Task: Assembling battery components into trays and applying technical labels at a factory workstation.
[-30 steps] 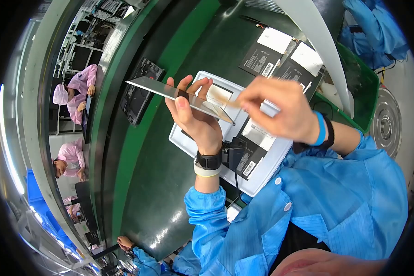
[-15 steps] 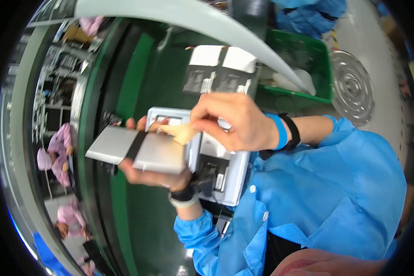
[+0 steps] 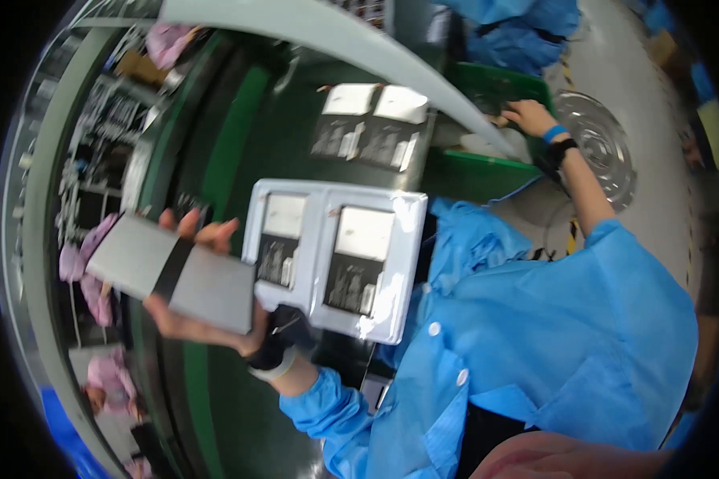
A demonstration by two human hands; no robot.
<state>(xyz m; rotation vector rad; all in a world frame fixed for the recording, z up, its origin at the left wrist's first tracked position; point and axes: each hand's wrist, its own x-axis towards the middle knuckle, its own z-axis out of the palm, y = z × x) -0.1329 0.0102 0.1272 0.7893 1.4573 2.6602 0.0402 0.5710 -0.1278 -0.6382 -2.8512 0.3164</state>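
Observation:
My left hand (image 3: 206, 329) is closed around the long edges of a flat silver slab (image 3: 212, 290) with a black band across its middle. It holds the slab tilted above the green work surface, left of a white two-compartment tray (image 3: 315, 239). One flat white-and-black pack (image 3: 276, 263) lies in the tray's left compartment and another (image 3: 363, 259) in its right. Stretched far to the right, my right hand (image 3: 531, 118) is over a green bin (image 3: 487, 169). Its fingers are pinched, and a small tan scrap (image 3: 500, 121) shows at their tips.
Two more white-and-black packs (image 3: 391, 128) lie side by side beyond the tray. A grey curved bar (image 3: 359, 41) crosses above the work surface. A clear round ribbed disc (image 3: 599, 144) stands beside the bin. Several people in pink work at the far left.
My right hand has gone from the slab to the bin, carrying the yellowish scrap off. My left hand has drawn the slab leftward, uncovering the tray and its packs.

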